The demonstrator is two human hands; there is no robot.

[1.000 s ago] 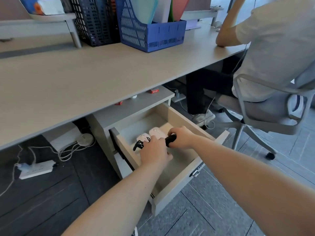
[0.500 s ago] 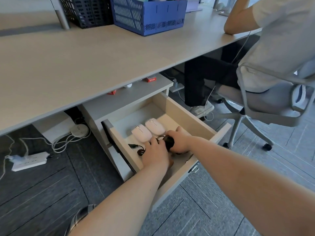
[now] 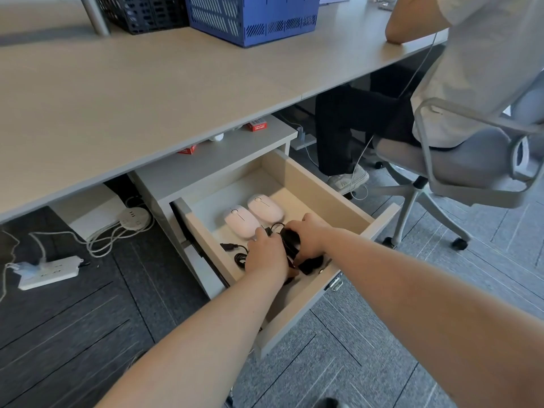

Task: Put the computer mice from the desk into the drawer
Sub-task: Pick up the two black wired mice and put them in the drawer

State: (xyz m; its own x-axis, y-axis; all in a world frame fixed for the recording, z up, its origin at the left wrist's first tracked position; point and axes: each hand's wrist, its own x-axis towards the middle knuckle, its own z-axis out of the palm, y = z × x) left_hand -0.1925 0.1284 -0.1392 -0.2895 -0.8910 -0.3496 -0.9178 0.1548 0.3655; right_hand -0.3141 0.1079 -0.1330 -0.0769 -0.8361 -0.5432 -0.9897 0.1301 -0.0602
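Desk fills the far half of the view, bare of mice in what shows; blue file box at its far edge, seated person on an office chair at right. Under the desk the drawer is pulled wide open toward the near side. Inside, far end: two pale pink mice side by side, touching or nearly so. Near end: black wired mouse w/ both hands on it. Right hand curls over the mouse body from the right, gripping it; left hand is bunched over the black cable, which loops out to the left w/ its USB plug lying free on the drawer floor. Judged step: seating the black mouse and tucking its cord. To do it well: set the body flat near the pink pair w/o knocking them, coil the cord inside the walls, pull the plug in from the left side so nothing hangs over the rim and snags on closing, then let go.
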